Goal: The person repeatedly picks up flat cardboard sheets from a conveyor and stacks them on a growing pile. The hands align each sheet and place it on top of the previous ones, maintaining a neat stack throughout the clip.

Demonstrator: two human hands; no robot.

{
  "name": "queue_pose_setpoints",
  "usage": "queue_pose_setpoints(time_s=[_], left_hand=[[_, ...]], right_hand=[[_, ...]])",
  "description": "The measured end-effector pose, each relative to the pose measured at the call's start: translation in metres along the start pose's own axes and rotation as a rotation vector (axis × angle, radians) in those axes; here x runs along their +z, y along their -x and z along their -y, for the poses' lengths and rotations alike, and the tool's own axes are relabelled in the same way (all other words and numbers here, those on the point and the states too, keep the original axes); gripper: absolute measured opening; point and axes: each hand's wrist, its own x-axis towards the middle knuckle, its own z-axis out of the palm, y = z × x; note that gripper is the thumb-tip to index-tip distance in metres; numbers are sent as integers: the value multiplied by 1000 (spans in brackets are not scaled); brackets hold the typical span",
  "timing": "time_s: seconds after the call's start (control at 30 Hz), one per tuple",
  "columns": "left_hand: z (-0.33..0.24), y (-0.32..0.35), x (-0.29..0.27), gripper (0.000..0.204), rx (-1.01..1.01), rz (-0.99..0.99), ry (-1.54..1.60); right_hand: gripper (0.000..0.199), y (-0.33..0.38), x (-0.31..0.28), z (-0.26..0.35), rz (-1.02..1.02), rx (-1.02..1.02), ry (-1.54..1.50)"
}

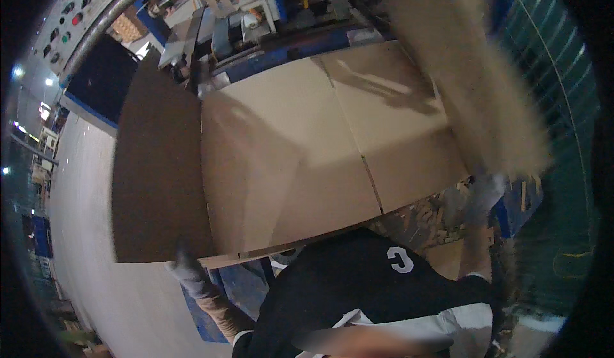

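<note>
A large brown cardboard box blank (288, 147) spreads out in front of me, creased into panels with a slot between them. Its left flap (157, 166) is tilted up and in shade. The right flap (473, 83) stands raised and is smeared by motion. My left hand (192, 278), in a grey glove, is closed on the near edge of the left flap, thumb on top. At the near end of the right flap, my gloved right hand (486, 195) grips the cardboard; its fingers are blurred.
Behind the blank stands a machine with a blue frame (294, 54) and metal parts. A control panel with buttons (67, 25) and a metal rail (105, 22) is at upper left. Cardboard scraps (422, 224) lie below on the right, near a green corrugated wall (556, 134).
</note>
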Motion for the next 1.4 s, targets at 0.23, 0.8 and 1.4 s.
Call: queue_pose_setpoints(time_s=[0.23, 0.8, 1.4], left_hand=[[-29, 30, 94, 51, 899, 906, -1007], [5, -85, 158, 62, 1135, 699, -837], [59, -97, -45, 55, 3, -510, -815]], right_hand=[[32, 22, 56, 30, 578, -640, -255], [77, -88, 151, -17, 751, -436, 35], [51, -19, 57, -155, -142, 621, 548]])
